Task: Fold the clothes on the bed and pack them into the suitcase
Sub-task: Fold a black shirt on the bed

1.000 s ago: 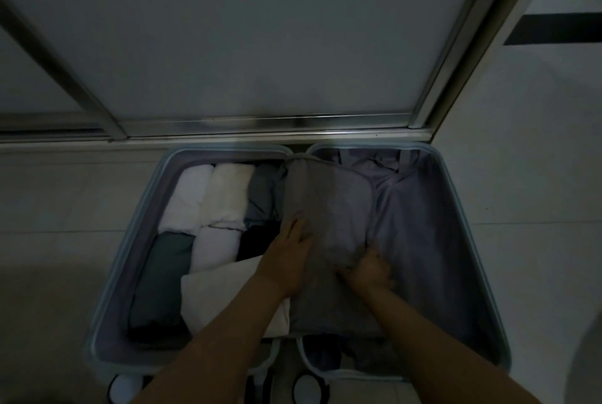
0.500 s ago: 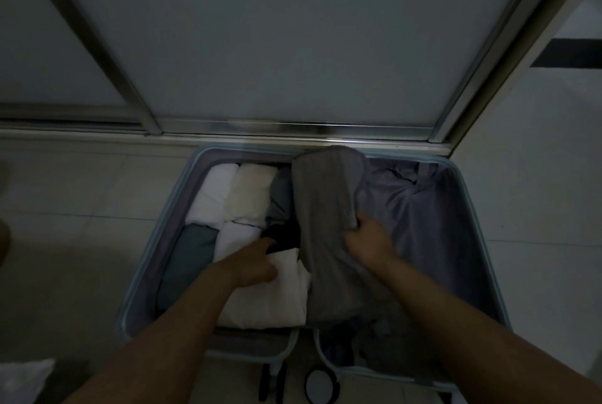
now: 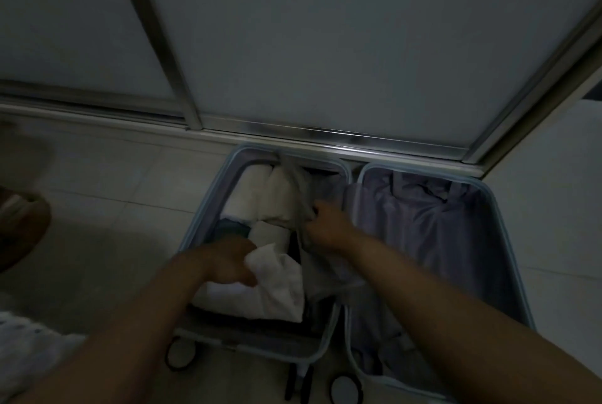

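An open pale-blue suitcase (image 3: 202, 211) lies flat on the floor. Its left half holds rolled white clothes (image 3: 250, 192), a dark teal piece (image 3: 229, 227) and a folded white garment (image 3: 280, 293) at the front. My left hand (image 3: 224, 262) grips the raised corner of that white garment. My right hand (image 3: 325, 224) grips a grey cloth (image 3: 294, 188), which stands edge-on over the middle of the left half. The right half shows only crumpled purple lining (image 3: 439, 240).
A sliding door with a metal track (image 3: 325, 135) runs right behind the suitcase. Suitcase wheels (image 3: 179, 354) stick out at the near edge. A brown object (image 3: 26, 227) and a pale cloth (image 3: 26, 341) lie on the tiled floor at the left.
The grey cloth swung from lying over the suitcase's middle to standing over the left half, carried by my right hand. My left hand moved onto the white garment and lifted its corner.
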A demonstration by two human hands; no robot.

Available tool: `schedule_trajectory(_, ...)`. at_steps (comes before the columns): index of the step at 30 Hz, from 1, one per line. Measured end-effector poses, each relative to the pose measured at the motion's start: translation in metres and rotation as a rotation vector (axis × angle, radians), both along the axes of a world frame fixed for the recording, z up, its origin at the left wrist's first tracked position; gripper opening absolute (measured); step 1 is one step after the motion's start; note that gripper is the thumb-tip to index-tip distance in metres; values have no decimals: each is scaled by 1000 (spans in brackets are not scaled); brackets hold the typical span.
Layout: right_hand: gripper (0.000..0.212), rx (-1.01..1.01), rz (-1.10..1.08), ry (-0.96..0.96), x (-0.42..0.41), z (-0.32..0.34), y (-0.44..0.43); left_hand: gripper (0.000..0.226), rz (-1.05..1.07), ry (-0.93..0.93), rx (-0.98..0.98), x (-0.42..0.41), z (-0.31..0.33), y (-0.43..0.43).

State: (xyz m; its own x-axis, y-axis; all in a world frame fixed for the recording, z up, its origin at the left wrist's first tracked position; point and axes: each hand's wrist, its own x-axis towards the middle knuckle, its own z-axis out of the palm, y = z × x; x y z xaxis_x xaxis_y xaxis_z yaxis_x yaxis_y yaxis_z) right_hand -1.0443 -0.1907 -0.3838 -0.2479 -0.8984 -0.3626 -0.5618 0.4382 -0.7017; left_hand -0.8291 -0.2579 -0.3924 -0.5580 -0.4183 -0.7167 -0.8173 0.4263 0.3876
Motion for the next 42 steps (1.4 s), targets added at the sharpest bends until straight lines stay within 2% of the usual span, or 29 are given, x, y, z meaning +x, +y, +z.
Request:
schedule_trajectory(3,46,90,102,-165,35,5,-15,42,31,46,-121,38,43,-11)
schedule_trajectory(4,50,136,112,-233,44,7,-17,36,38,53,-165,48,56,-14)
schedule_trajectory(8,34,151,64,-379,62,20,-19,32,80,69,-363,64,91,-21)
schedule_trajectory(12,38,18,-13,-728,58,48,-11,43,73,180,-457,37,110,-19)
schedule_trajectory(13,39,-39,30,-749,54,51,-9,45,75,204,-468,25,111,-18)
schedule_trajectory(15,43,-133,124,-585,38,52,-4,45,65,237,-492,-3,110,-18)
schedule_trajectory(18,39,-241,32,-294,-2,46,2,55,105,339,-448,-46,97,-15)
schedule_trajectory(20,36,-248,-34,-209,-39,39,11,68,105,355,-347,-75,81,-13)
schedule_trajectory(23,44,-163,-108,-78,-93,20,24,82,20,282,-182,-123,50,-5)
schedule_trajectory(26,46,-111,-137,-46,-142,-1,37,72,47,366,-116,-174,19,7)
schedule_trajectory(30,56,-96,-159,-26,-201,-20,42,58,268,531,56,-234,-13,25)
schedule_trajectory(34,67,-166,-299,244,-236,-45,36,57,501,586,176,-280,-47,41)
schedule_trajectory(37,56,-109,-351,250,-235,-76,40,58,560,540,139,-303,-69,43)
schedule_trajectory(38,58,-67,-328,237,-229,-90,43,59,546,535,107,-308,-75,43)
schedule_trajectory(40,75,-5,-250,261,-215,-116,55,62,469,578,28,-314,-79,42)
schedule_trajectory(42,71,-11,-249,259,-203,-136,68,67,290,584,-114,-315,-82,41)
